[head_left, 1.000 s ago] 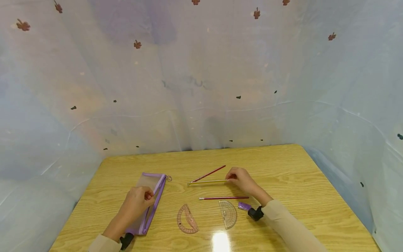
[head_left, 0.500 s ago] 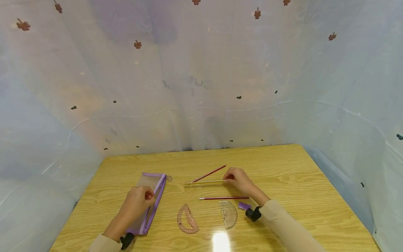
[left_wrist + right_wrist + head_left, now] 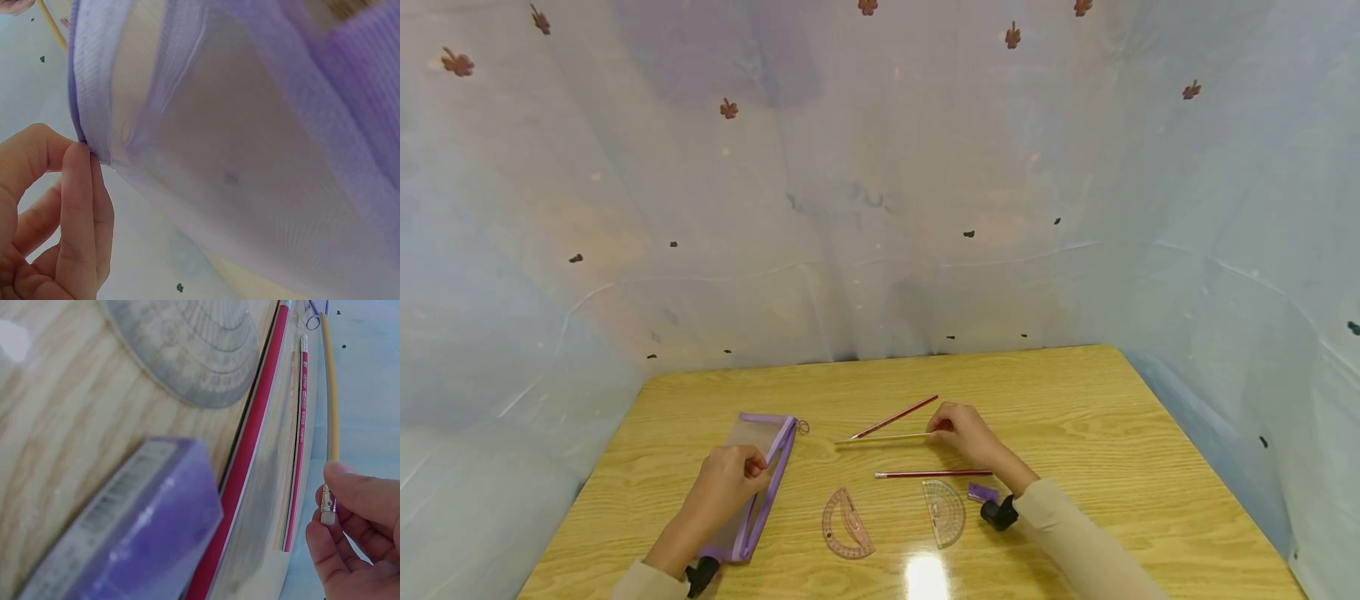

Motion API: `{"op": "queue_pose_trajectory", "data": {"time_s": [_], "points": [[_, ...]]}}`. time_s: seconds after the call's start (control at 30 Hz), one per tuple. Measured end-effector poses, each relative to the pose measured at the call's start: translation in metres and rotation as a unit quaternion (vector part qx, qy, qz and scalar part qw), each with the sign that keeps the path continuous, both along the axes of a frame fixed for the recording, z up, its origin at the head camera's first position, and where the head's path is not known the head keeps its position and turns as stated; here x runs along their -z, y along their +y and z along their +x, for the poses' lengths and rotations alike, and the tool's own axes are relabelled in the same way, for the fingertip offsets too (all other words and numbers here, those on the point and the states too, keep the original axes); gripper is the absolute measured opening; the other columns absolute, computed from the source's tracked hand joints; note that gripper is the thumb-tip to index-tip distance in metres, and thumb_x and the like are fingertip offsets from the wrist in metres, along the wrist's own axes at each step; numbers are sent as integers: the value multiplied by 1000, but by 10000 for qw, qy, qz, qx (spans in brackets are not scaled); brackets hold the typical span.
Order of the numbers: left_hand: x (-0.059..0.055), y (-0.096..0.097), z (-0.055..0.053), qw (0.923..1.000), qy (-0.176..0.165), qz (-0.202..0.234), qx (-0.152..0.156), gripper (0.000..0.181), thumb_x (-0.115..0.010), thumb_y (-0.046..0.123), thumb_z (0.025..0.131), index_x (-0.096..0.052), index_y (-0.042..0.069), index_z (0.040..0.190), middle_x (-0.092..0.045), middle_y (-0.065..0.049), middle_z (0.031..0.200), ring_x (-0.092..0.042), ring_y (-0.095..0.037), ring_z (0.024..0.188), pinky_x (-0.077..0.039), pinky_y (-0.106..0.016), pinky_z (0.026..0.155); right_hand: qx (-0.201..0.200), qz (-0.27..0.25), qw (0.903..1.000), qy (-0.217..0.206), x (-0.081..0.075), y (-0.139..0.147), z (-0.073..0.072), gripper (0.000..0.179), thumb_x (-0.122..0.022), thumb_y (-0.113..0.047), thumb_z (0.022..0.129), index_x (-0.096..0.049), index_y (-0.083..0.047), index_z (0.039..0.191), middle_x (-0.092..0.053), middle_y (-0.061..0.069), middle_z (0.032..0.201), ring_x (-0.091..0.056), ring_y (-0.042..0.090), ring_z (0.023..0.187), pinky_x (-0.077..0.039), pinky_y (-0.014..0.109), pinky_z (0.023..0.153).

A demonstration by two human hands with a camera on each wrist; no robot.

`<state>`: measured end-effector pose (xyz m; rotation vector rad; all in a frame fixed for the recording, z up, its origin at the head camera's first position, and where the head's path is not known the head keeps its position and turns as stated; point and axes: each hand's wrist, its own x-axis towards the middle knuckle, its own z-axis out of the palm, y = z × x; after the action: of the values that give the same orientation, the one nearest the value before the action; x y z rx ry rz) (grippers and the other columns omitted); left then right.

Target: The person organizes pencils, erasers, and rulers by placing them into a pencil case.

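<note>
My left hand [image 3: 721, 487] pinches the zip edge of a purple mesh pencil case [image 3: 767, 500] at the left of the table; the left wrist view shows thumb and fingertips gripping that edge, with the sheer mesh [image 3: 250, 156] spreading beside them. My right hand [image 3: 966, 435] holds a yellow pencil [image 3: 880, 439] near its white eraser end, as the right wrist view shows, the pencil's other end pointing left toward the case. Behind it, a red pencil [image 3: 904, 412] lies slanted on the table. A second red pencil [image 3: 932, 474] lies crosswise, nearer me.
Two protractors lie in front, a pinkish one [image 3: 846, 525] and a clear one [image 3: 945, 512]. A small purple block [image 3: 982, 492] with a barcode label sits beneath my right wrist. A patterned curtain [image 3: 880, 208] hangs behind the wooden table [image 3: 1060, 375].
My right hand has moved slightly left with the yellow pencil, whose far end now reaches closer to the pencil case. The left hand keeps its grip in place.
</note>
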<state>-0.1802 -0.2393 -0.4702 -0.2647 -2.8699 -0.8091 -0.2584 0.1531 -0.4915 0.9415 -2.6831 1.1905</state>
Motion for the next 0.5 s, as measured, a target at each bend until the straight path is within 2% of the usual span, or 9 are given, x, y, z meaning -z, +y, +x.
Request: {"op": "queue_pose_trajectory", "data": {"time_s": [0.5], "points": [[-1,1,1,10000,-3,56,15,13,-76,-4,78,-69,7,75,-63,5,69,-59,-6,63,-51,-20,56,-41,-58,10000,-57,3,-13,-1,4,-71,2,88,-71,3,91,-64,5,87,-58,15,78,-51,26,69]]}}
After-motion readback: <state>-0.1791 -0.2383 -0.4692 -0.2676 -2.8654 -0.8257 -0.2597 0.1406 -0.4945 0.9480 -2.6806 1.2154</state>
